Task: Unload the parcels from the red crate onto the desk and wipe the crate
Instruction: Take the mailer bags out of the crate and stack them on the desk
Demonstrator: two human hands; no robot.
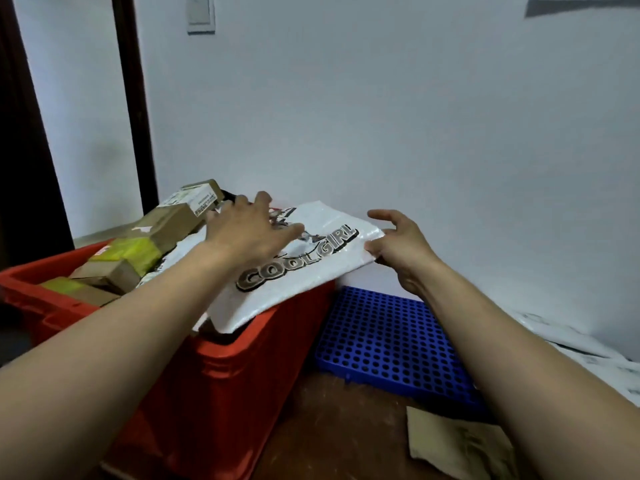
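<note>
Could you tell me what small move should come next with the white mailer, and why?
Probably close the right hand on the corner of the white COOL GIRL mailer. It lies topmost on the red crate, overhanging the rim; the left hand is spread over it, and the right hand's fingers are open at that corner.

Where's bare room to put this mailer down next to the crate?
The blue perforated panel, between red crate, wall and white sheets, is bare. Also the brown surface between crate, panel and tan paper. Crate is crowded: cardboard boxes piled beside the white mailer.
</note>
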